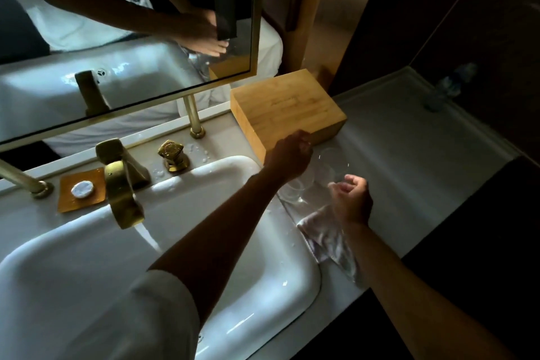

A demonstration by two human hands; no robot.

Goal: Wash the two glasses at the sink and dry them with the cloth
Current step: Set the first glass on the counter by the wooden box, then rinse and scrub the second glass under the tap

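Note:
Two clear glasses stand on the pale counter right of the white sink (304, 280). The nearer glass (296, 190) is just under my left wrist. The farther glass (333, 165) stands between my two hands. My left hand (287, 156) reaches across the basin with its fingers curled beside the farther glass's rim; I cannot see whether it grips anything. My right hand (352, 199) is closed in a loose fist right of the glasses, and the upper corner of the crumpled white cloth (327, 238) runs up into it. The remainder of the cloth lies on the counter.
A bamboo box (287, 108) sits behind the glasses against the mirror. A brass faucet (124, 190) and brass handle (172, 155) stand at the basin's back edge. A tray with a white soap (82, 189) lies to the left. The counter edge drops off at the right.

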